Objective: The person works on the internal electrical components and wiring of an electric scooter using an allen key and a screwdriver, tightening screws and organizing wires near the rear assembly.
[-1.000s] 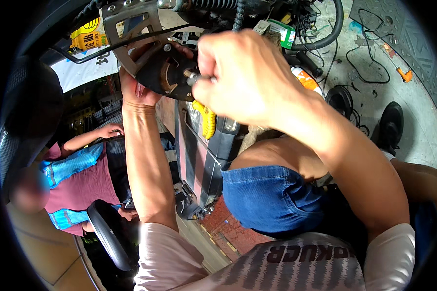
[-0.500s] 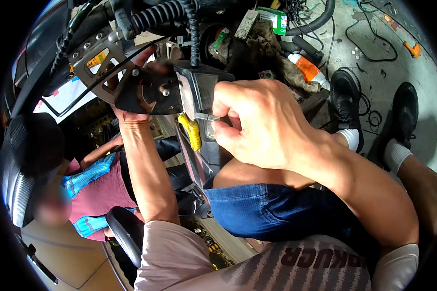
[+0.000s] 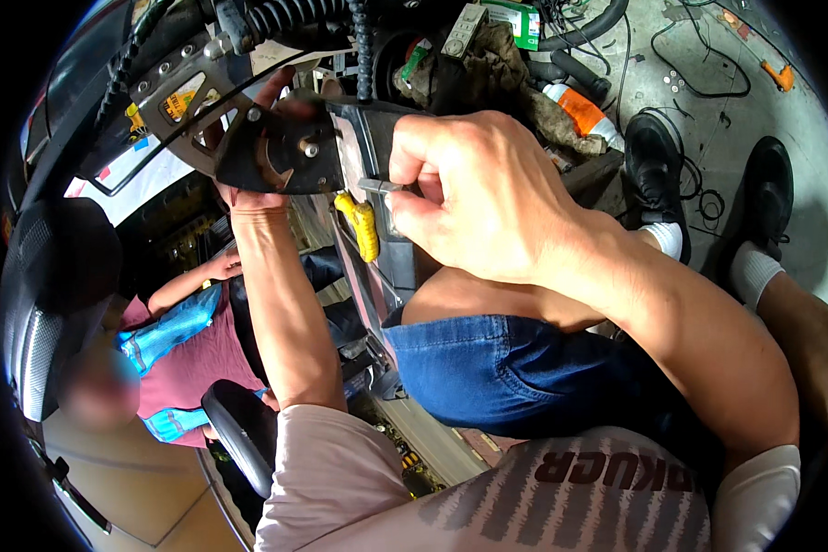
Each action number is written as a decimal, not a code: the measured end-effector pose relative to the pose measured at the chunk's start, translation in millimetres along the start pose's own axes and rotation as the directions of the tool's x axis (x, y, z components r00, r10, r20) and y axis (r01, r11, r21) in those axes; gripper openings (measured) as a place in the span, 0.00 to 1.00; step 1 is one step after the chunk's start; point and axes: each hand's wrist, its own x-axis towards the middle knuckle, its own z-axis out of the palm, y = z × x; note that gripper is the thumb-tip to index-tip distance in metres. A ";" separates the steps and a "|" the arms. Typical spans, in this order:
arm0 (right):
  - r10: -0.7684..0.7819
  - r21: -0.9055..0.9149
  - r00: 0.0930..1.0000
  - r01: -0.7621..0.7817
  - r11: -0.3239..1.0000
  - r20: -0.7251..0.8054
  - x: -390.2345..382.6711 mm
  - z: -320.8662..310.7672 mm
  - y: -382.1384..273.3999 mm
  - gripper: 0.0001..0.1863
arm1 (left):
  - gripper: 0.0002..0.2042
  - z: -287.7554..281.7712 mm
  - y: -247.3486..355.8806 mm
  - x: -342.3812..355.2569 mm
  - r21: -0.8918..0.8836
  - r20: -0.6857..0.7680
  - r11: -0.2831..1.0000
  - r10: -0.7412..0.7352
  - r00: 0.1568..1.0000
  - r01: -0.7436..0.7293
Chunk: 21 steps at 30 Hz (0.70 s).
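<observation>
A small flat grey metal strip [image 3: 377, 186] is pinched between the thumb and forefinger of my right hand [image 3: 488, 189]. Its free end reaches the pale front face of a black housing [image 3: 397, 225]. My left hand [image 3: 248, 198] reaches behind a black metal bracket [image 3: 281, 152], which hides most of the palm. Its fingers show past the bracket's upper edge, wrapped round it. Just below the strip, a screwdriver with a yellow handle [image 3: 362, 228] hangs against the housing, its shaft pointing downward.
Ribbed black cables [image 3: 362, 55] run above the bracket. At lower left are another person's purple shirt [image 3: 189, 340] and a black mirror [image 3: 239, 432]. Rags [image 3: 492, 69], an orange-and-white bottle [image 3: 581, 115], cords and an orange-handled tool [image 3: 778, 75] lie at upper right.
My right hand and the strip have shifted slightly up and left against the housing. The whole view has moved a little. The other person's arm has moved slightly.
</observation>
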 end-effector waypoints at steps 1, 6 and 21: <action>0.043 -0.035 0.998 -0.042 0.999 0.050 2.0 -0.9 -3.5 0.08 | 0.54 3.2 -2.5 0.6 -0.051 -0.027 0.999 0.000 1.000 -0.001; 0.010 -0.053 1.000 -0.008 0.999 0.026 7.0 8.2 -7.9 0.07 | 0.54 -1.5 -9.9 1.7 -0.021 0.104 0.999 0.040 0.994 -0.039; 0.024 -0.113 0.999 -0.027 0.993 -0.028 41.3 11.0 -29.8 0.09 | 0.41 12.8 -23.1 2.8 -0.136 -0.045 0.977 0.162 0.986 -0.166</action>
